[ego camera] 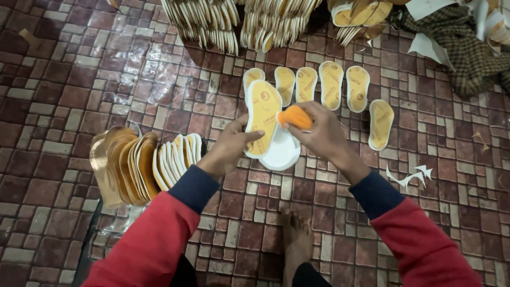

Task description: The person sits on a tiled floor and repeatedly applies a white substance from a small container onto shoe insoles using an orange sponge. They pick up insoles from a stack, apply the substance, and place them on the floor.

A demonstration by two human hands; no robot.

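Left hand (229, 148) grip clasps yellow-topped, white-edged foam shoe insole (262, 118), long axis upright, above brown tiled floor (64, 90). Right hand (319, 133), just right of it, grip clenched on orange sponge pad (295, 116) touching insole's right edge. Row of matching insoles (319, 85) beyond.

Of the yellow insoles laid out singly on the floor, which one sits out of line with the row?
The rightmost yellow insole. It lies lower and farther right than the row of insoles, nearer the right hand, and slightly tilted.
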